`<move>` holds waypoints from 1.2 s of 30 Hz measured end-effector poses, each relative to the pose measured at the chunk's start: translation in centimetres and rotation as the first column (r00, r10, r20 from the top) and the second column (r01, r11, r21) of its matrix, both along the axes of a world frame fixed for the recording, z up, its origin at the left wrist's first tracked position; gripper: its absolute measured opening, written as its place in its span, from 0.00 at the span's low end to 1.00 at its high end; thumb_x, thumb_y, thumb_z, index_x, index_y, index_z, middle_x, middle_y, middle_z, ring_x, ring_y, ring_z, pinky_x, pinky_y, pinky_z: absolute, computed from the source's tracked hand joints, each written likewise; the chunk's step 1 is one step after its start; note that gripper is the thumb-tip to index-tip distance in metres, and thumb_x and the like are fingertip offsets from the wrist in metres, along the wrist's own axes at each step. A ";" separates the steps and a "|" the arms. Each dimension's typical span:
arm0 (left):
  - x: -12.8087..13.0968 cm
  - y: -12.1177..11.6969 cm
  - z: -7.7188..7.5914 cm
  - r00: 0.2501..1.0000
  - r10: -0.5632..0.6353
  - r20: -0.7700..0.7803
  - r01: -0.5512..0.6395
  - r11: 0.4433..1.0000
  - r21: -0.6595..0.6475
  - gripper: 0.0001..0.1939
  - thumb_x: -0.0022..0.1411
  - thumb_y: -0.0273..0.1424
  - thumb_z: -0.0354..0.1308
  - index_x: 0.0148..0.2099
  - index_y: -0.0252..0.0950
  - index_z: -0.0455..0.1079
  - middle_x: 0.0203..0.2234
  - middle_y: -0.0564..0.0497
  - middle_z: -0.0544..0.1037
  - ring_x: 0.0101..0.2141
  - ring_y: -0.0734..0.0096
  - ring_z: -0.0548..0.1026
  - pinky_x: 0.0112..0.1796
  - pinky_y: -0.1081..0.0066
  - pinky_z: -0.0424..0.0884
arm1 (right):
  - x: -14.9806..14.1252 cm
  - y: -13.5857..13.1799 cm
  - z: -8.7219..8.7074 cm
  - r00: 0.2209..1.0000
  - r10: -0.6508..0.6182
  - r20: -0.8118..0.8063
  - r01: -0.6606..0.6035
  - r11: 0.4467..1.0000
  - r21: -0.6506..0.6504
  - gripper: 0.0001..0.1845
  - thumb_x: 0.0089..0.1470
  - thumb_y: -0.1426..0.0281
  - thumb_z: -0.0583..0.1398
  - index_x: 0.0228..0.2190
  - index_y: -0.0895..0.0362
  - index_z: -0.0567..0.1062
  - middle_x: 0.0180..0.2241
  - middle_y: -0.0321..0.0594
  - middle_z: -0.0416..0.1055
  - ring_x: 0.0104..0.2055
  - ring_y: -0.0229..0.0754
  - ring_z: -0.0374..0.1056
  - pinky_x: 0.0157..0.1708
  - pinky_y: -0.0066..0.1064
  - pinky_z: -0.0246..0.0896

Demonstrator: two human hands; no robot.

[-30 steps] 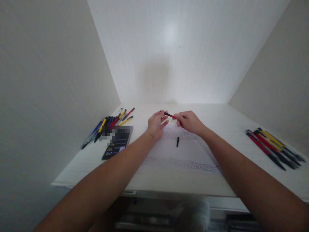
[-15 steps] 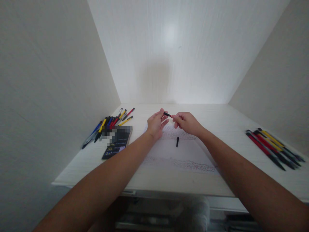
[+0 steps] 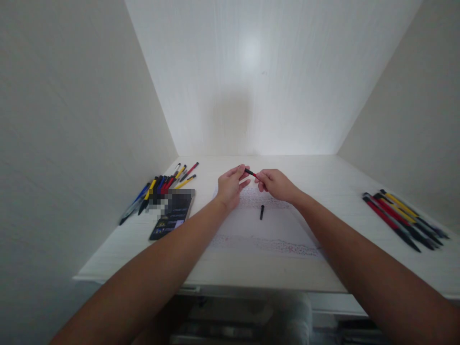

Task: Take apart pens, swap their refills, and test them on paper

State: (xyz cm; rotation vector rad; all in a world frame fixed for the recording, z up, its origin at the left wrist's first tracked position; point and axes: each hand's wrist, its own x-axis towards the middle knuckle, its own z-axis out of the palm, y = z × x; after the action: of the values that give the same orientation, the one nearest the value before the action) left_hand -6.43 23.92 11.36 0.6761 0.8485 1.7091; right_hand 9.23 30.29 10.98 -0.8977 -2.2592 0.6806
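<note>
Near the centre of the frame, a slim black-and-red plastic pen (image 3: 251, 172) is held above the white handwritten paper sheet (image 3: 266, 227). The left hand (image 3: 230, 187) pinches its black end, other fingers loosely spread; the right hand (image 3: 275, 183) has fingers closed around the red part. A slack pinch could let the pen slip, and a bump could roll the short black cylindrical cap (image 3: 262, 212) off the sheet. No container shows: multicoloured pens (image 3: 398, 220) lie loose at frame right.

Paper (image 3: 247, 227) lies between a phone (image 3: 178, 208), left, and pens (image 3: 398, 213), right.
</note>
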 end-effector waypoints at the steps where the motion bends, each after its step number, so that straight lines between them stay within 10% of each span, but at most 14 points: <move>1: 0.0 -0.1 0.0 1.000 -0.009 -0.010 0.009 1.000 0.017 0.02 0.61 0.25 0.64 0.35 0.32 0.77 0.42 0.44 0.78 0.39 0.71 0.74 0.37 0.71 0.70 | -0.1 0.0 0.0 1.000 0.019 -0.006 -0.019 0.999 -0.036 0.20 0.65 0.64 0.51 0.24 0.55 0.73 0.21 0.38 0.72 0.24 0.39 0.65 0.29 0.34 0.58; 36: 0.1 0.2 0.1 0.990 0.009 -0.138 -0.004 0.999 0.035 0.07 0.62 0.31 0.64 0.39 0.32 0.75 0.47 0.41 0.77 0.40 0.67 0.75 0.30 0.75 0.71 | -0.5 -0.3 -0.3 0.984 -0.022 -0.175 -0.004 0.988 -0.152 0.12 0.61 0.59 0.58 0.32 0.55 0.72 0.23 0.36 0.70 0.21 0.36 0.61 0.23 0.32 0.55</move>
State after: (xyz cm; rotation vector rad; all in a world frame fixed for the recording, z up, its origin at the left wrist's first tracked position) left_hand -6.32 24.09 11.44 0.8240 0.9193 1.7008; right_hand 8.71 30.01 10.67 -0.8813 -2.0668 0.9015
